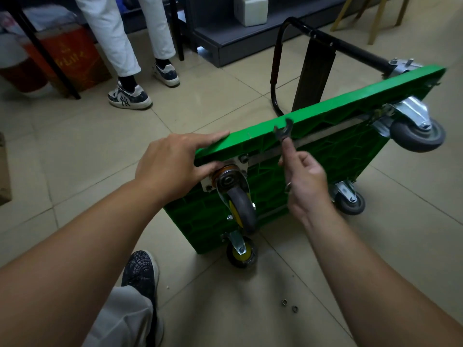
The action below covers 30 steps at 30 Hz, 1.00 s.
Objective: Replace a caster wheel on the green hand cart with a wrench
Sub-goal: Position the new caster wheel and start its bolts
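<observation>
One green cart [325, 151] stands tipped on a long edge on the tiled floor [200, 101], with its ribbed underside toward the viewer and its black handle [278, 58] lying behind it. The caster wheel [240, 206] at the upper near corner is grey with a yellow hub and hangs from a white plate [241, 167] set with bolts. A second wheel [418, 134] sits at the upper far corner, a third wheel [349, 199] at the lower far corner, and a fourth wheel [241, 254] at the lower near corner, touching the floor.

The left hand [167, 166] is spread, with straight fingers laid along the cart's top edge and the thumb against the top of the caster wheel. The right hand [308, 181] pinches the shaft of a wrench [284, 132] between thumb and curled fingers. The wrench's forked end points up in front of the cart's top edge, apart from the bolts.

Two small metal rings [284, 302] lie on the floor near the viewer. A second person [117, 41] in white trousers stands at upper left.
</observation>
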{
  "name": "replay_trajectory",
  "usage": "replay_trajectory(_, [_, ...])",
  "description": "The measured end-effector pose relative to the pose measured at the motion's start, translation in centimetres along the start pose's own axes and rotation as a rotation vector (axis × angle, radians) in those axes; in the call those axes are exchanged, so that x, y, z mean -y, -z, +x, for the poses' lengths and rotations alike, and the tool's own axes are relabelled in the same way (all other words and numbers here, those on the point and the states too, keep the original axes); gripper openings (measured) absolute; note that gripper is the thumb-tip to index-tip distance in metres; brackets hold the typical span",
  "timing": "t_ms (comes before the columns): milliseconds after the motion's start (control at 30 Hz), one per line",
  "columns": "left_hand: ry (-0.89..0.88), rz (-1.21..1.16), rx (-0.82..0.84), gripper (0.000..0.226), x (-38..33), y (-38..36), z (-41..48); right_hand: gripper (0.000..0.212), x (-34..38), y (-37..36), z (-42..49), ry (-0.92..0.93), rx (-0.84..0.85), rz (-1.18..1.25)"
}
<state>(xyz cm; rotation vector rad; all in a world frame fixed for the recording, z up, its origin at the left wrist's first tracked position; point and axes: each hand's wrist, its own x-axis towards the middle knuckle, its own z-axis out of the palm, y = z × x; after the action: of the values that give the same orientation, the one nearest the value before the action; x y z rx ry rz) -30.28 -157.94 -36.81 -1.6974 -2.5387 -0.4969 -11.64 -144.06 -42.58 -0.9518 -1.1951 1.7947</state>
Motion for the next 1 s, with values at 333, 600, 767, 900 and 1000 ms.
replay_trajectory(333, [0.016,-0.004,0.002,0.063,0.0,-0.1,-0.1,0.043,-6.8,-1.6,-1.7,-0.006,-0.103,-0.067])
replay_trajectory(600, [0.013,0.006,0.005,0.063,-0.1,0.1,0.0,0.041,-7.1,-1.9,-0.3,0.069,-0.106,-0.132])
replay_trajectory(767, [0.010,0.016,0.009,0.063,0.0,0.2,0.1,0.042,-5.0,-0.5,0.8,0.263,-0.107,-0.319])
replay_trajectory(900, [0.013,0.011,0.013,0.063,0.0,0.1,0.1,0.055,-2.7,1.5,2.7,0.419,-0.096,-0.717])
replay_trajectory(1000, [0.010,0.006,0.010,0.063,0.0,0.1,0.0,0.055,0.1,1.8,3.1,0.657,-0.052,-1.026])
